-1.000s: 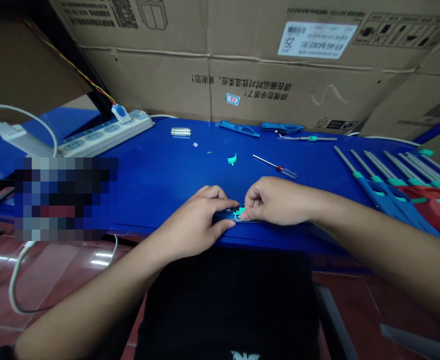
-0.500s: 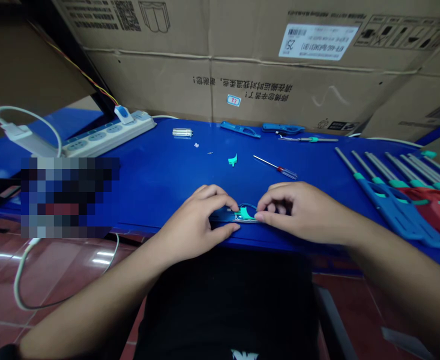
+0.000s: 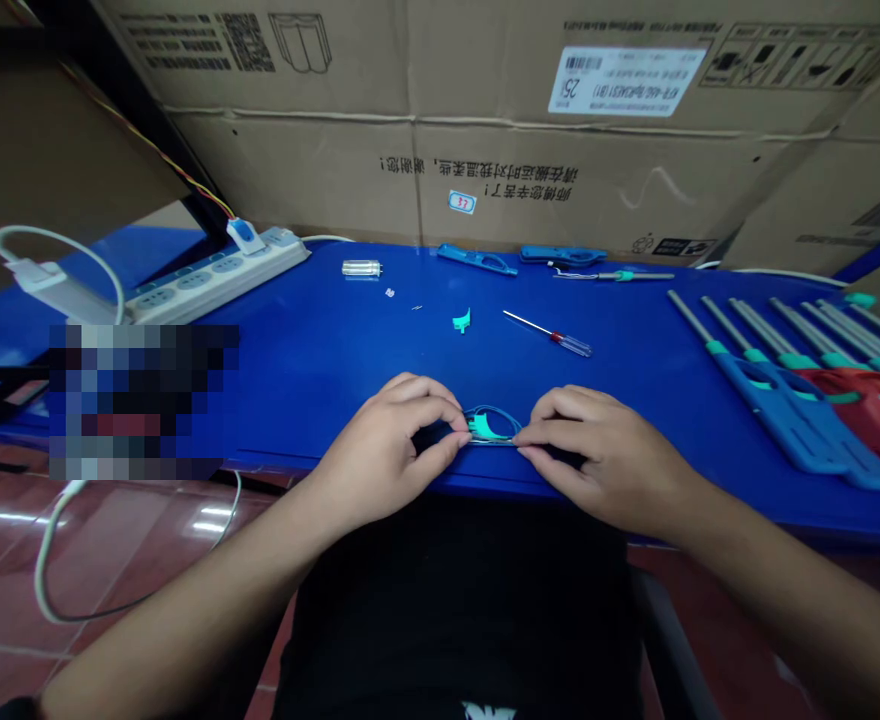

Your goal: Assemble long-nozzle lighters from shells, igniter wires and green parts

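A blue lighter casing half lies near the front edge of the table, with a green trigger set in it. My left hand pinches the casing's left end between thumb and fingers, hiding that end. Along the near side of the casing runs a thin pale wire. At its right end the thumb and fingertips of my right hand are pressed together on it. Beyond my hands lie a loose green trigger and a screwdriver with a clear handle.
Several assembled lighters, blue and red, lie at the right. At the back are blue casing parts, a lighter rod with wires and a clear fuel tank. A power strip stands left, before a large cardboard box.
My right hand has shifted slightly right and down, its fingers now straighter and pinching at the wire's end. The left thumb has closed up toward the fingers on the casing.
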The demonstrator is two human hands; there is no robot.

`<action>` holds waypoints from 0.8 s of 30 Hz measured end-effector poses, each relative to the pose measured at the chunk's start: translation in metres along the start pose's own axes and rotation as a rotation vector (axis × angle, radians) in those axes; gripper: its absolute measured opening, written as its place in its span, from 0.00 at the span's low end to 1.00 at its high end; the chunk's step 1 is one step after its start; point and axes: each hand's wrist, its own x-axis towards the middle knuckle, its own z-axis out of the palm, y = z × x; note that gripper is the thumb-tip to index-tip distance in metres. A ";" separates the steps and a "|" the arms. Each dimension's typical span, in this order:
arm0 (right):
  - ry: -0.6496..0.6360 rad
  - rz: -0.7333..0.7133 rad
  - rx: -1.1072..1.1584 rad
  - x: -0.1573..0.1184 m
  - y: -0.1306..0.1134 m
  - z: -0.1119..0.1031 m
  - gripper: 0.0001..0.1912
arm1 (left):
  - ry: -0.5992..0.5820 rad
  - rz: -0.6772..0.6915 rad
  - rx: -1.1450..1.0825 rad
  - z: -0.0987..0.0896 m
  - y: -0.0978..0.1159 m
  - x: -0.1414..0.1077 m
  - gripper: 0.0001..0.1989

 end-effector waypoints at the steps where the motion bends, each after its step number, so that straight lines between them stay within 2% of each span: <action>1: -0.003 -0.003 -0.019 0.000 -0.001 0.000 0.11 | 0.001 0.008 0.007 0.000 0.000 0.000 0.04; 6: -0.049 -0.021 -0.097 0.002 -0.003 -0.002 0.13 | -0.054 0.060 0.177 -0.005 0.004 0.001 0.07; 10: -0.095 -0.024 -0.090 0.007 -0.005 -0.004 0.14 | -0.208 0.124 0.421 -0.016 0.009 0.008 0.10; 13: -0.107 -0.015 -0.081 0.008 -0.004 -0.004 0.14 | -0.332 0.234 0.576 -0.024 0.009 0.016 0.10; 15: -0.108 -0.006 -0.067 0.009 -0.004 -0.004 0.14 | -0.373 0.316 0.619 -0.027 0.007 0.020 0.10; 18: -0.103 -0.003 -0.033 0.010 -0.002 -0.003 0.13 | -0.367 0.394 0.593 -0.030 0.002 0.024 0.11; 24: -0.103 -0.032 0.004 0.009 0.002 -0.004 0.12 | -0.301 0.430 0.522 -0.030 -0.005 0.023 0.13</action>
